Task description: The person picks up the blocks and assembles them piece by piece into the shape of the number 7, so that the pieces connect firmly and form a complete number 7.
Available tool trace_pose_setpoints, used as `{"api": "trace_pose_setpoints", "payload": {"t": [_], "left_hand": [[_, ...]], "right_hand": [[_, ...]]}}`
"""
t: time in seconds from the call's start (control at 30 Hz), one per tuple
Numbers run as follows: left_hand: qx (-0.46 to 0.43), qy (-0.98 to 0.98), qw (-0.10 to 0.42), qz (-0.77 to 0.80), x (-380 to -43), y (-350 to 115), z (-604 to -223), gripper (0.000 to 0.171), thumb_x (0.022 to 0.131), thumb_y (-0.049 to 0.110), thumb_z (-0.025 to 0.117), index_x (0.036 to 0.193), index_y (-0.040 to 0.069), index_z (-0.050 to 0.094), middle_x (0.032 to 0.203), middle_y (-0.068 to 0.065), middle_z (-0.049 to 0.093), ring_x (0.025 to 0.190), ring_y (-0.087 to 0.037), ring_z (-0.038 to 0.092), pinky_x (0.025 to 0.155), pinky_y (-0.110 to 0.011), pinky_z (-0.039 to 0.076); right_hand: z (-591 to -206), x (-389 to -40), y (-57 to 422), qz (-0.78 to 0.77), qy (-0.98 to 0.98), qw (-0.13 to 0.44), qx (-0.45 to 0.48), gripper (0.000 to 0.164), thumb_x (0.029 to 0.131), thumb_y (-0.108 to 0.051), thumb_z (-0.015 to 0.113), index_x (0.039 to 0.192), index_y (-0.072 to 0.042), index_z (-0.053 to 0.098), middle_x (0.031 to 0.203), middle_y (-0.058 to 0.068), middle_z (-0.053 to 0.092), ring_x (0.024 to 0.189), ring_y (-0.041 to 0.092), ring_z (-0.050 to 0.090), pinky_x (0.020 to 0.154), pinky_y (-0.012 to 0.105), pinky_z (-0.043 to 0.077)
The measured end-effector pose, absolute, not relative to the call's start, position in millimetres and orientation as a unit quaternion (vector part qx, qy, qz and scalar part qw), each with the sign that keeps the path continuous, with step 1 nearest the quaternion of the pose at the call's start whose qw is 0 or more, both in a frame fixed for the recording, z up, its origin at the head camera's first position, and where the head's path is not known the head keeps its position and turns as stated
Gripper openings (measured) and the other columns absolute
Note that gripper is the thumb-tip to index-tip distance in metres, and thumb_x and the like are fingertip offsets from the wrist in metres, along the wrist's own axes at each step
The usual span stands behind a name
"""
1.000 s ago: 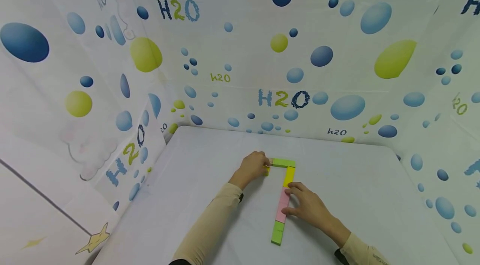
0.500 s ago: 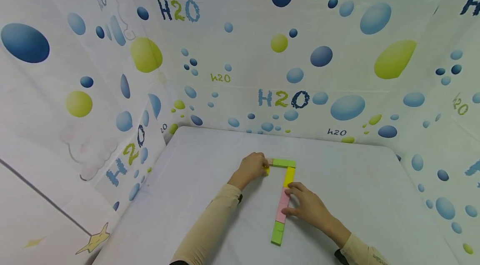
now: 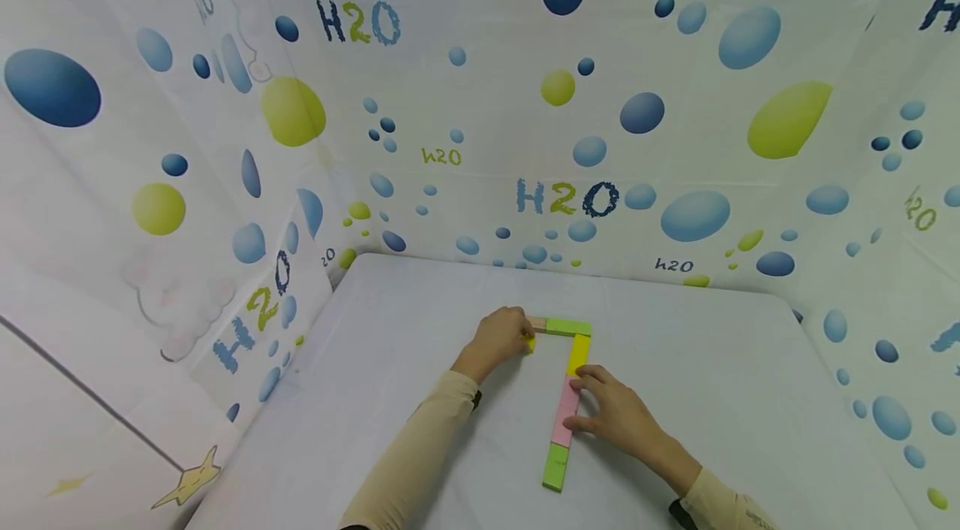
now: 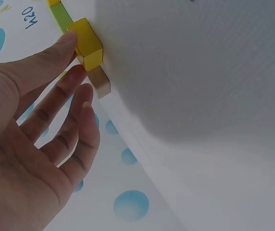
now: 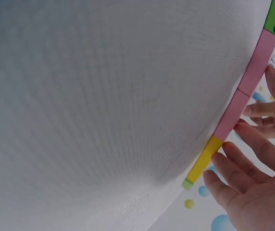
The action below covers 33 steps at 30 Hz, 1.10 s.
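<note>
My left hand (image 3: pixel 495 340) pinches a yellow block (image 4: pixel 85 41) between thumb and fingers. That block is close beside a bare wood block (image 4: pixel 99 81), which ends a short row with a green block (image 3: pixel 567 327). From the green block's right end, a column runs toward me: a yellow block (image 3: pixel 578 353), pink blocks (image 5: pixel 257 57) and a nearer green block (image 3: pixel 555 467). My right hand (image 3: pixel 622 413) lies along the column's right side, its fingers relaxed. Its thumb and fingertips touch or nearly touch the pink and yellow blocks; exact contact is unclear.
The blocks lie on a white-covered table (image 3: pixel 712 363). Behind it and at its sides hangs a white curtain (image 3: pixel 487 105) printed with blue and green drops and "H2O". Both forearms (image 3: pixel 420 447) wear beige sleeves.
My left hand has shifted slightly left and toward me with the yellow block, so more of the wood block shows. The right hand and the column have stayed put.
</note>
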<state>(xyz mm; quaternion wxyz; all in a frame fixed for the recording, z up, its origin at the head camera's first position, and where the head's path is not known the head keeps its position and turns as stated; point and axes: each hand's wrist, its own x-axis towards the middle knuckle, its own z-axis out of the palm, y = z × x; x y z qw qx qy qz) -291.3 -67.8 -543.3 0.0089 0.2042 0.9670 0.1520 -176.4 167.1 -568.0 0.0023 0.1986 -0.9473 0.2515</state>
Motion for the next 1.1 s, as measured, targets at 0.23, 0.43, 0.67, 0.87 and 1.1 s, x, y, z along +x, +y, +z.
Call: {"api": "trace_pose_setpoints", "payload": {"t": [0.23,0.43,0.67,0.87,1.1], "left_hand": [[0.205,0.966,0.008,0.157,-289,-72,-541,0.024,0.082,0.022,0.091,0.105,0.017,0.084,0.104,0.003,0.07,0.103,-0.019,0.067,0.088,-0.038,0.058],[0.198,0.968,0.007,0.155,-289,-75,-543,0.026,0.082,0.022,0.091,0.107,0.018,0.084,0.105,0.003,0.07,0.103,-0.018,0.068,0.089,-0.038,0.058],[0.198,0.965,0.001,0.169,-287,-79,-541,0.027,0.08,0.021,0.092,0.106,0.015,0.084,0.107,0.0,0.072,0.104,-0.021,0.07,0.089,-0.039,0.059],[0.196,0.964,0.001,0.182,-287,-83,-545,0.027,0.081,0.02,0.091,0.106,0.015,0.084,0.106,0.001,0.071,0.104,-0.02,0.069,0.09,-0.039,0.058],[0.193,0.964,0.001,0.184,-287,-87,-546,0.027,0.083,0.02,0.09,0.108,0.015,0.084,0.107,0.002,0.07,0.103,-0.019,0.068,0.089,-0.038,0.058]], "right_hand": [[-567,-176,167,0.246,-0.949,0.001,0.198,0.071,0.074,-0.049,0.093,0.129,-0.01,0.073,0.141,0.004,0.059,0.126,0.026,0.062,0.104,0.047,0.053],[-567,-175,167,0.245,-0.949,-0.001,0.197,0.072,0.074,-0.05,0.092,0.13,-0.009,0.072,0.141,0.004,0.059,0.127,0.026,0.061,0.104,0.047,0.053],[-567,-175,167,0.246,-0.95,-0.004,0.193,0.073,0.074,-0.051,0.092,0.13,-0.01,0.072,0.141,0.004,0.059,0.127,0.027,0.061,0.104,0.048,0.053],[-567,-175,166,0.245,-0.951,-0.01,0.189,0.073,0.074,-0.052,0.092,0.13,-0.01,0.072,0.142,0.004,0.059,0.127,0.027,0.061,0.104,0.048,0.053],[-567,-176,166,0.244,-0.951,-0.013,0.189,0.073,0.074,-0.053,0.091,0.13,-0.01,0.072,0.142,0.004,0.059,0.127,0.027,0.061,0.104,0.048,0.053]]}}
